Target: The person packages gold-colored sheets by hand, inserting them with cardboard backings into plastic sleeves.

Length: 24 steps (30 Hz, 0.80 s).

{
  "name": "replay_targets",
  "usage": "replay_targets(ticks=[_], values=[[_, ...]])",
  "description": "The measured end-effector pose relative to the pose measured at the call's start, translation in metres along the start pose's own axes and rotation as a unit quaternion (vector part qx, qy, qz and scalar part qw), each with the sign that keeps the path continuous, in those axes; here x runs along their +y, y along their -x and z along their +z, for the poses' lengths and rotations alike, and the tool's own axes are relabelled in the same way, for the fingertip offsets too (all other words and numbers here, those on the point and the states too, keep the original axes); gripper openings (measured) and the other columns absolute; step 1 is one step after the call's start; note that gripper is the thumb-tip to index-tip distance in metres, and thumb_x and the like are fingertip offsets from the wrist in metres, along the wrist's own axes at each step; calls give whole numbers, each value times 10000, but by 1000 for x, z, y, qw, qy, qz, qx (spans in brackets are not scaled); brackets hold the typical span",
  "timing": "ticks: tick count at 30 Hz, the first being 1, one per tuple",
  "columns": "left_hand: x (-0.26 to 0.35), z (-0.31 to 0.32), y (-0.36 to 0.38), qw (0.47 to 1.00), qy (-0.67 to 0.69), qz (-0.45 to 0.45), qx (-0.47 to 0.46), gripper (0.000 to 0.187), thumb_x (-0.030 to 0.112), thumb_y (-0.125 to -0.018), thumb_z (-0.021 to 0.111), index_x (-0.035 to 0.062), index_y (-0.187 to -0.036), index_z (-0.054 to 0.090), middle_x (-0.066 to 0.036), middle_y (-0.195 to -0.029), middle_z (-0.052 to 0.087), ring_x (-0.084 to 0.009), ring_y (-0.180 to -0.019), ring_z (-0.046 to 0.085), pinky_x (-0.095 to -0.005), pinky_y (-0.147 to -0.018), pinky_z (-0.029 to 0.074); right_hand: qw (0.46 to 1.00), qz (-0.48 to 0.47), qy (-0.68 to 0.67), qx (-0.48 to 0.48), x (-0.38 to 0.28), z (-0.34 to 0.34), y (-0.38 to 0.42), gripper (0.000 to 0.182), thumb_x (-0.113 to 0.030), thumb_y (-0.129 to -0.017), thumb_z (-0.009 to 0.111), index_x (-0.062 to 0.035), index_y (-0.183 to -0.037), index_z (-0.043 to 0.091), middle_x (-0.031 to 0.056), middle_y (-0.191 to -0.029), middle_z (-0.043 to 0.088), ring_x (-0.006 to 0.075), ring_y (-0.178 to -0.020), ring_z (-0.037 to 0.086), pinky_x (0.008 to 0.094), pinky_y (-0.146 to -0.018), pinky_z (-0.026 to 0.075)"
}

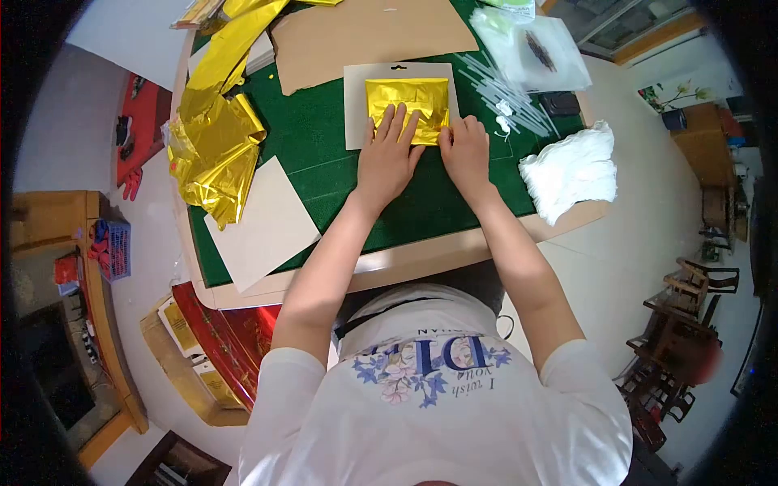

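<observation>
A gold foil packet (432, 104) lies on a beige card with a hang slot (354, 91), toward the middle of the far half of the green-topped counter (421, 257). The left hand (387, 158) rests across the packet's near left part, its grip released, the fingers laid out over the foil. The right hand (466, 154) bends its fingers at the packet's near right corner; whether its grip pinches the foil, I cannot tell. Along the counter's left edge trails a crumpled gold foil sheet (212, 142), overlapping a second beige card (267, 227) that juts over the near edge close to the near left corner. A large cardboard sheet (373, 40) lies by the far edge. Thin translucent sticks (506, 93), perhaps plastic, spread near the right edge, beyond a bunched white cloth (571, 172) by the near right corner.
</observation>
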<state>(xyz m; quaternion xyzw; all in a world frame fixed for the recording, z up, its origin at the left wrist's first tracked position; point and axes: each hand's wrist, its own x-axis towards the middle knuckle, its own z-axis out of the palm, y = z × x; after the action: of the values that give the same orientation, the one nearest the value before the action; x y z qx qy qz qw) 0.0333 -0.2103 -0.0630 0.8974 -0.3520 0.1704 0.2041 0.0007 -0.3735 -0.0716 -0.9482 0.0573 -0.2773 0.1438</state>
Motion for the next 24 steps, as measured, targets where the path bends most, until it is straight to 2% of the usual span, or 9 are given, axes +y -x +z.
replay_targets(ticks=[2, 3, 5, 6, 8, 9, 11, 14, 24], values=[[-3, 2, 1, 999, 2, -21, -26, 549, 346, -949, 550, 125, -1431, 409, -146, -1468, 410, -319, -1378, 365, -531, -1111, 284, 997, 45, -40, -50, 0, -3, -4, 105, -135, -874, 594, -37, -894, 563, 140, -918, 547, 339, -875, 540, 457, -746, 431], [-3, 2, 0, 999, 1, -23, -25, 549, 346, -949, 550, 125, -1431, 409, -146, -1468, 410, -319, -1378, 365, -531, -1111, 284, 997, 43, -41, -50, -2, -5, -9, 105, -135, -874, 594, -37, -894, 563, 140, -918, 547, 339, -875, 540, 457, -746, 431], [-2, 3, 0, 999, -16, -25, -34, 541, 355, -956, 536, 131, -1432, 411, -145, -1472, 406, -316, -1383, 359, -534, -1111, 280, 995, 38, -89, -1, -5, -11, -21, 222, -130, -885, 588, -31, -1084, 588, 175, -1049, 582, 357, -974, 557, 449, -847, 450], [-2, 3, 0, 999, -16, -25, -35, 541, 355, -956, 536, 131, -1432, 411, -145, -1472, 406, -316, -1383, 359, -534, -1111, 280, 995, 38, -89, -1, -4, -9, -26, 222, -130, -885, 588, -31, -1084, 588, 175, -1049, 582, 357, -974, 557, 449, -847, 450], [-1, 2, 0, 998, -33, -21, -42, 538, 367, -960, 522, 126, -1429, 416, -149, -1471, 407, -315, -1385, 356, -536, -1113, 274, 990, -85, -89, -66, -3, -1, -38, 393, -167, -914, 565, -65, -1292, 531, 186, -1261, 547, 356, -1159, 525, 457, -983, 415], [-1, 2, 0, 998, -33, -21, -43, 538, 367, -960, 522, 126, -1429, 416, -149, -1471, 407, -315, -1385, 356, -536, -1113, 274, 990, -84, -90, -65, -2, 6, -40, 393, -167, -914, 565, -65, -1292, 531, 186, -1261, 547, 356, -1159, 525, 457, -983, 415], [-2, 2, -1, 998, -31, -21, -41, 534, 367, -966, 508, 100, -1420, 425, -157, -1468, 408, -317, -1387, 352, -527, -1117, 272, 987, -143, 21, -72, -2, 22, -38, 424, -228, -947, 519, -119, -1357, 506, 144, -1401, 475, 327, -1307, 433, 504, -1067, 339], [-4, 6, 1, 999, -22, -24, -25, 531, 366, -962, 506, 61, -1394, 457, -156, -1444, 440, -301, -1379, 364, -514, -1120, 267, 990, -93, 15, -109, -1, 30, -34, 417, -277, -971, 474, -153, -1368, 502, 108, -1456, 428, 296, -1382, 352, 544, -1102, 277], [-41, 27, -33, 996, -28, -73, -51, 514, 336, -982, 446, 52, -1411, 430, -145, -1498, 376, -307, -1418, 297, -511, -1136, 242, 992, -80, 12, -101, -1, 30, -36, 401, -250, -972, 463, -153, -1358, 509, 108, -1451, 429, 293, -1370, 365, 551, -1094, 291]])
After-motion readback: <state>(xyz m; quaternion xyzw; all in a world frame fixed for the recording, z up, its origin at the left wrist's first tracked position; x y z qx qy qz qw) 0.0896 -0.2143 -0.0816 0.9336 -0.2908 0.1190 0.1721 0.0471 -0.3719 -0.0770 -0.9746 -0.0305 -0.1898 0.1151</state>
